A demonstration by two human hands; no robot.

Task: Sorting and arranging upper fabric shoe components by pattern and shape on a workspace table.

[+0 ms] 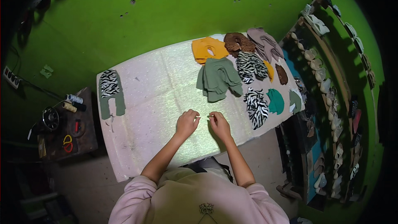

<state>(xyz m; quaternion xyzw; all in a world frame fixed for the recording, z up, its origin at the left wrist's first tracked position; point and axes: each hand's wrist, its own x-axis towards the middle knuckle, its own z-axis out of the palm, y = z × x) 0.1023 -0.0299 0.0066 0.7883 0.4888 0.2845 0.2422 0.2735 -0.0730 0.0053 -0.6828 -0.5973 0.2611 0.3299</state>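
Over the near middle of a pale, shiny-covered table (153, 66), my two hands face each other a short gap apart. My left hand (188, 122) has its fingers curled in toward the thumb. Likewise bent inward are the fingers of my right hand (219, 124); anything pinched in either hand is too small to make out. Beyond them lies a stack of green fabric cutouts (217, 79). Right of my right hand is a pile of zebra-print pieces (257, 108). A green U-shaped piece with a zebra-print panel (110, 87) lies at the table's left end.
Yellow (205, 47), brown (237, 43) and mauve pieces (265, 43) fill the far right of the table, with teal ones (275, 101) nearer. At left, a dark side table (85, 135) holds thread spools (74, 98) and red-and-yellow-handled scissors (67, 143). Shoe racks (327, 56) line the right.
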